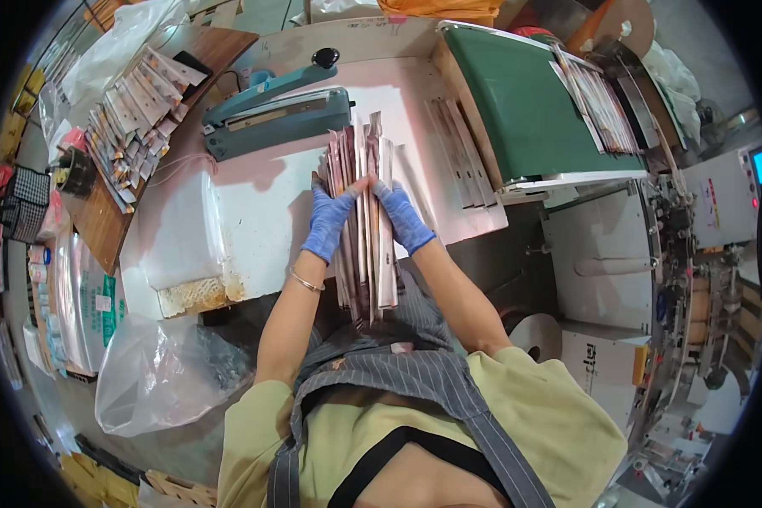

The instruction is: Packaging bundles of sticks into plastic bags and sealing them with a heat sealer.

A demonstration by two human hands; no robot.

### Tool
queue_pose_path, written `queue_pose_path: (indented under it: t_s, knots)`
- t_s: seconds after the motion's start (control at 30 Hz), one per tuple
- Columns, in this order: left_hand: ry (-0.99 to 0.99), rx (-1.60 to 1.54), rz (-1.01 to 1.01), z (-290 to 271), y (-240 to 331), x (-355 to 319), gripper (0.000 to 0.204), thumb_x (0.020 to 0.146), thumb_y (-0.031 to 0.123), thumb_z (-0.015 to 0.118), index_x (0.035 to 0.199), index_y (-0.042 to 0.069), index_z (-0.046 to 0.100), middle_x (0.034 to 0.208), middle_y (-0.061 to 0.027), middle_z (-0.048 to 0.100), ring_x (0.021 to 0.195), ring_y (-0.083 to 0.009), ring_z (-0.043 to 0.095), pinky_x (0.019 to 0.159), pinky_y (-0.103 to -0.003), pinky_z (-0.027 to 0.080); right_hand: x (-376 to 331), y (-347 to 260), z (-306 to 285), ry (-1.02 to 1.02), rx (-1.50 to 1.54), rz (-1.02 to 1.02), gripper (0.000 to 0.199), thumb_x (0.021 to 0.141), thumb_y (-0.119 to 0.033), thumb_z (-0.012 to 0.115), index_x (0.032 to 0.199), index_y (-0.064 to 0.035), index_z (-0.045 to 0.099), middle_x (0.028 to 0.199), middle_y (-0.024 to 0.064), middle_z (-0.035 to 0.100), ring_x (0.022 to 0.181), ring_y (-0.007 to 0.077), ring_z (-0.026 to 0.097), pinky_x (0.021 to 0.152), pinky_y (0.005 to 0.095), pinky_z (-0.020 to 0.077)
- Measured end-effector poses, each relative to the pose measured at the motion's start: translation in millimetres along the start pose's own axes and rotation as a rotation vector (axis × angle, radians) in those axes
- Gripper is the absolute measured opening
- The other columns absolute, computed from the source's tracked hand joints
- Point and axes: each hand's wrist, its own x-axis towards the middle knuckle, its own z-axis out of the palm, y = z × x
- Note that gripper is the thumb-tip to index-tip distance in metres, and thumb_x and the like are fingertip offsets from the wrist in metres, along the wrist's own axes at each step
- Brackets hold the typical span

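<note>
In the head view, a stack of long thin packets (366, 224) is held upright on edge near the middle of the white worktop (254, 212). The left hand (328, 222), in a blue glove, is pressed flat on the stack's side at 9 o'clock, and the right hand (404, 218) — gloved too — is pressed on the side at 3 o'clock. Each hand's grip is closed on the stack. A teal heat sealer (271, 114) is seen at 11 o'clock of the stack. A green belt (525, 110) lies at 2 o'clock — more packets (601, 106) rest there.
</note>
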Motion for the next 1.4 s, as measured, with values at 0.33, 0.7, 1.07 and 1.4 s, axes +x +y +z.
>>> queue_pose_path:
  t_s: [0.33,0.7,1.07,1.4]
  knots:
    - [-0.394,-0.215,0.174,-42,124,-22,0.066,0.064,0.004,0.071,0.121,0.003,0.039,0.107,-0.0079,0.055,0.093,-0.0196,0.057,0.081,-0.031,0.048,-47,-116,51,-0.458,0.102,-0.493,0.069,0.064,-0.023,0.073,0.120,0.0007,0.040,0.107,0.0093,0.053,0.100,0.0182,0.050,0.087,0.0312,0.0410]
    - [0.379,0.972,-0.088,-103,15,-27,0.118,0.049,0.043,0.080,0.135,0.003,0.009,0.131,-0.0286,0.026,0.124,-0.0378,0.025,0.103,-0.040,0.023,-17,12,88,0.117,-1.058,-0.131,0.049,0.073,-0.034,0.057,0.103,0.0034,0.046,0.087,0.0258,0.057,0.082,0.0379,0.057,0.072,0.0423,0.0459]
    - [0.449,1.023,-0.137,-110,7,-21,0.120,0.050,0.055,0.075,0.134,0.003,0.007,0.129,-0.0289,0.029,0.122,-0.0399,0.026,0.101,-0.043,0.023,10,7,-29,0.507,-1.427,-0.819,0.048,0.072,-0.033,0.056,0.108,-0.0022,0.045,0.098,0.0193,0.049,0.091,0.0352,0.047,0.078,0.0441,0.0386]
    - [-0.152,-0.256,-0.201,-62,28,-12,0.071,0.061,0.022,0.078,0.116,0.006,0.037,0.097,-0.0080,0.056,0.085,-0.0167,0.056,0.079,-0.028,0.048,-17,3,49,-0.423,0.304,0.335,0.038,0.078,-0.031,0.063,0.102,-0.0019,0.055,0.083,0.0060,0.061,0.076,0.0120,0.059,0.065,0.0241,0.0501]
